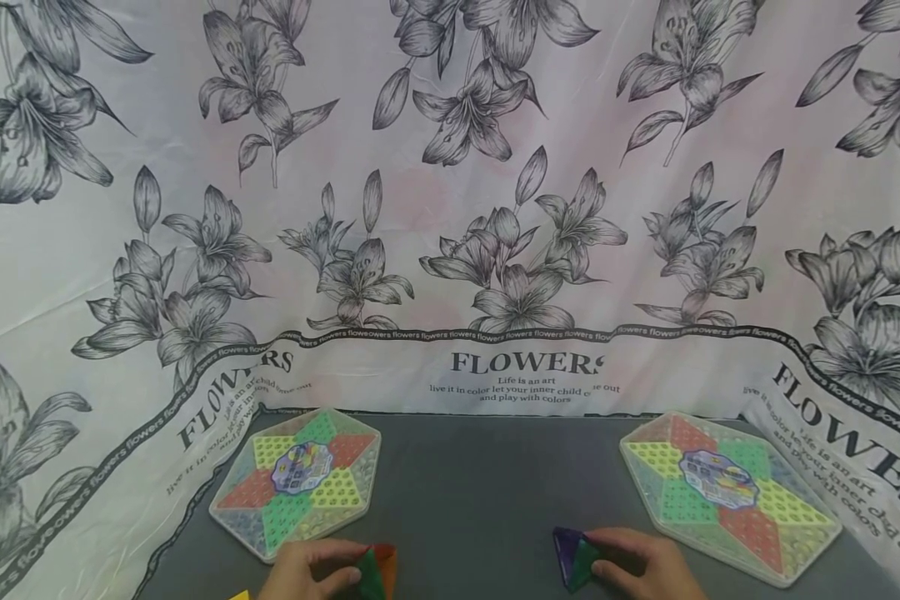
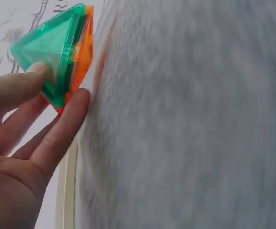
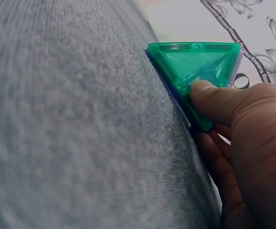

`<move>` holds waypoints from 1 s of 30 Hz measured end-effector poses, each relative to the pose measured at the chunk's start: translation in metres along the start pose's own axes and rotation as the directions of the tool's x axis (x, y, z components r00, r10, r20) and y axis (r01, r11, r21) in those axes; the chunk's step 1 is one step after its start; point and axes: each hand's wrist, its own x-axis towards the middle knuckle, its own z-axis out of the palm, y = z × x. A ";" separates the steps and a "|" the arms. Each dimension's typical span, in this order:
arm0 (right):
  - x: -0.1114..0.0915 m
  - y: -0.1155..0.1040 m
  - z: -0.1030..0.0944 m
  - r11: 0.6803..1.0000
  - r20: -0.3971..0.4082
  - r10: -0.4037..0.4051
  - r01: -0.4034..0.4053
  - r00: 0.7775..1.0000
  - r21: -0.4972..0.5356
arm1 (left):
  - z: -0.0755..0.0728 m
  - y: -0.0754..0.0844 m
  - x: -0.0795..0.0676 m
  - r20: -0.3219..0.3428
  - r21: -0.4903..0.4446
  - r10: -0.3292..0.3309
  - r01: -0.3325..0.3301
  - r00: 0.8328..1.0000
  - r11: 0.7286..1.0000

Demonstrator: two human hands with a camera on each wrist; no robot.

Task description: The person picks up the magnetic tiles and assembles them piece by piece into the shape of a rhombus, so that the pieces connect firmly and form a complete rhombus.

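Note:
At the bottom of the head view, my left hand (image 1: 306, 572) pinches a small pyramid of translucent magnetic tiles (image 1: 372, 577), with green and orange sides showing. In the left wrist view the thumb presses the green triangle (image 2: 52, 50) and fingertips (image 2: 78, 102) touch its lower edge. To the right, my right hand (image 1: 651, 568) grips a second magnetic-tile piece (image 1: 567, 557), green and purple, low over the grey surface. The right wrist view shows the thumb on its green triangle (image 3: 195, 64); the other fingers are partly hidden behind it.
Two hexagonal Chinese-checkers boards lie on the dark grey tabletop (image 1: 465, 483), one on the left (image 1: 356, 500) and one on the right (image 1: 682, 517). A yellow corner (image 1: 240, 595) peeks in at the bottom left. A flower-printed curtain (image 1: 390, 367) encloses the back and sides.

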 end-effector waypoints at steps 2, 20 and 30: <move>0.000 -0.003 0.001 0.998 -0.007 0.056 -0.056 0.998 0.015 | 0.003 0.003 0.000 -0.018 -0.044 -0.030 0.029 0.999 0.999; 0.012 -0.016 0.021 0.990 0.028 -0.089 0.085 0.996 0.110 | 0.064 0.030 0.048 -0.094 -0.106 0.063 -0.073 0.994 0.992; 0.029 -0.027 0.045 0.970 -0.011 -0.237 0.237 0.971 0.046 | 0.102 0.038 0.074 -0.047 -0.080 0.056 -0.060 0.997 0.995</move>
